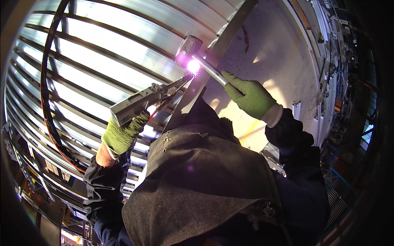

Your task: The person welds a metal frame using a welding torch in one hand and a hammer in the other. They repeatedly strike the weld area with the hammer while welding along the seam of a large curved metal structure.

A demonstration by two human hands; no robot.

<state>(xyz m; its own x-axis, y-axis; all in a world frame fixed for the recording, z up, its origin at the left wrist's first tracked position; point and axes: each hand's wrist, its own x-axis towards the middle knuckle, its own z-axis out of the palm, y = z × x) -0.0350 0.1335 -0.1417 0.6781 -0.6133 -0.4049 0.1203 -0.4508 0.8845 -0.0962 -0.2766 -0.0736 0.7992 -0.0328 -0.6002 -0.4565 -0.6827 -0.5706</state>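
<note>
My left hand (pixel 124 132), in a green work glove, grips a welding gun (pixel 137 103) with a boxy metal body. The gun's narrow front end points at a bright violet-white welding arc (pixel 193 66). The arc burns at the end of a slat, by the metal edge bar (pixel 223 38) of a slatted metal panel (pixel 123 55). In my right hand (pixel 254 97), also gloved in green, is the handle of a mallet (pixel 212 70). Its thick cylindrical head (pixel 190 49) is over the panel right beside the arc; glare hides whether it touches.
A dark cable (pixel 44 80) with a red line arches over the panel's left side. Brown cloth of a worn hood (pixel 203 172) covers the lower middle of the view. Beyond the edge bar lies concrete floor (pixel 264 40), with long metal profiles (pixel 326 77) stacked at the right.
</note>
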